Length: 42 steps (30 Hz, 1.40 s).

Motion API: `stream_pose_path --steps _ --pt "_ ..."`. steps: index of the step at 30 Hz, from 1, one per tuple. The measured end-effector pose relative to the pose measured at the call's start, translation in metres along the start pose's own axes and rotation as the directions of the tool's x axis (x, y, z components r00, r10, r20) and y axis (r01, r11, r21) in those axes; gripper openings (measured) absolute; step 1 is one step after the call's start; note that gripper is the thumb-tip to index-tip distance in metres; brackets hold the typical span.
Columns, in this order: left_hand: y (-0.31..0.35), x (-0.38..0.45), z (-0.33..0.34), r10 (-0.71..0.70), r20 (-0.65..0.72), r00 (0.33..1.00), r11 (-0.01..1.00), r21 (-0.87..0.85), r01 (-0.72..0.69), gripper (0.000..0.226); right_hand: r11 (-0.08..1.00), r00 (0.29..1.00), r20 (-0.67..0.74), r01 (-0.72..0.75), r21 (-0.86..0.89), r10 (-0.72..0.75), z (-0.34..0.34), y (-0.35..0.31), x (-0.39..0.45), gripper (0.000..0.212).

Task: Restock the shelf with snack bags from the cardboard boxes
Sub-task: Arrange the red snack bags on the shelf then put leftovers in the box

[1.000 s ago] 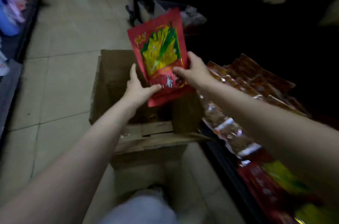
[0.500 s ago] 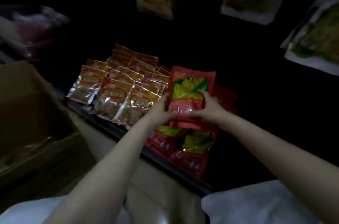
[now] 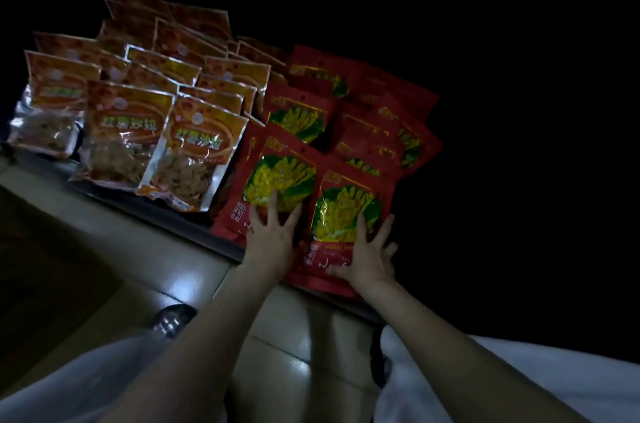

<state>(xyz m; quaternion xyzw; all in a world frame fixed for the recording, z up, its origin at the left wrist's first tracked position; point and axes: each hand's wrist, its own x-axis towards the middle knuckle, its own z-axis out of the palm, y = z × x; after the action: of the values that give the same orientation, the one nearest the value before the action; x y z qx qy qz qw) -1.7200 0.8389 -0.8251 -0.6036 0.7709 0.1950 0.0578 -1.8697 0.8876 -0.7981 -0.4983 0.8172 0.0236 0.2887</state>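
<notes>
The red snack bags (image 3: 341, 211) are showing as glossy plastic film, catching glare across their yellow printed panels. The orange bags (image 3: 194, 152) beside them are looking like shiny foil-edged plastic with clear windows and silvery, reflective seams. The floor tiles (image 3: 194, 284) are gleaming smooth and polished, while the pale trouser cloth (image 3: 519, 377) is appearing soft and matt.

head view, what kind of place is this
Most likely a small shop aisle, at a low display shelf. Many identical orange snack bags lie in rows beside stacked red snack bags, and both hands, left hand and right hand, press the front red bags flat, above a tiled floor.
</notes>
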Motion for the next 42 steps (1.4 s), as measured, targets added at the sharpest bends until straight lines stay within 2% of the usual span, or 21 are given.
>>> stream_pose_path --steps 2,4,7,13,21,26,29,32,36,39,42 --pt "-0.004 0.007 0.007 -0.015 0.034 0.999 0.999 0.041 0.014 0.08 0.989 0.999 -0.031 0.034 -0.142 -0.039 0.003 -0.004 0.002 0.117" --pt "-0.006 0.011 0.008 -0.039 0.059 0.997 0.998 0.056 0.036 0.086 0.978 0.993 -0.036 0.101 -0.185 -0.109 0.007 -0.002 0.003 0.119" --pt "-0.013 0.017 0.003 -0.049 0.007 0.999 0.998 0.044 0.049 0.089 0.957 0.981 -0.015 0.187 -0.22 -0.195 0.015 0.0 0.004 0.122" --pt "-0.012 0.011 -0.014 -0.061 0.039 0.997 0.997 0.052 0.059 0.087 0.978 0.99 -0.026 0.131 -0.161 -0.137 0.01 -0.01 0.02 0.127" --pt "-0.021 0.013 -0.006 -0.039 0.008 0.999 0.999 -0.018 0.04 0.095 0.979 0.983 -0.092 0.149 -0.137 -0.162 -0.017 -0.029 0.053 0.124" --pt "-0.023 0.011 -0.002 -0.007 0.018 1.0 0.998 0.067 0.006 0.093 0.941 0.962 -0.13 0.199 -0.272 -0.241 -0.006 -0.027 0.044 0.112" --pt "-0.023 0.008 0.001 0.014 0.032 0.999 0.995 0.096 -0.017 0.088 0.908 0.961 -0.093 0.211 -0.361 -0.261 0.013 -0.008 0.024 0.119" --pt "-0.027 0.007 0.005 0.02 0.015 1.0 0.998 0.053 -0.021 0.091 0.908 0.962 -0.086 0.212 -0.362 -0.259 0.028 0.004 0.013 0.117" --pt "-0.03 0.007 0.01 0.037 -0.01 0.999 0.999 -0.017 -0.037 0.094 0.904 0.949 -0.147 0.206 -0.375 -0.278 0.04 0.007 0.012 0.109" --pt "-0.023 0.003 0.005 0.012 0.0 1.0 0.996 -0.09 -0.012 0.09 0.903 0.946 -0.163 0.203 -0.378 -0.281 0.039 0.005 0.023 0.111" --pt "-0.021 0.005 0.003 -0.003 -0.01 1.0 0.996 -0.085 0.002 0.089 0.895 0.943 -0.158 0.214 -0.391 -0.294 0.035 0.002 0.033 0.116"
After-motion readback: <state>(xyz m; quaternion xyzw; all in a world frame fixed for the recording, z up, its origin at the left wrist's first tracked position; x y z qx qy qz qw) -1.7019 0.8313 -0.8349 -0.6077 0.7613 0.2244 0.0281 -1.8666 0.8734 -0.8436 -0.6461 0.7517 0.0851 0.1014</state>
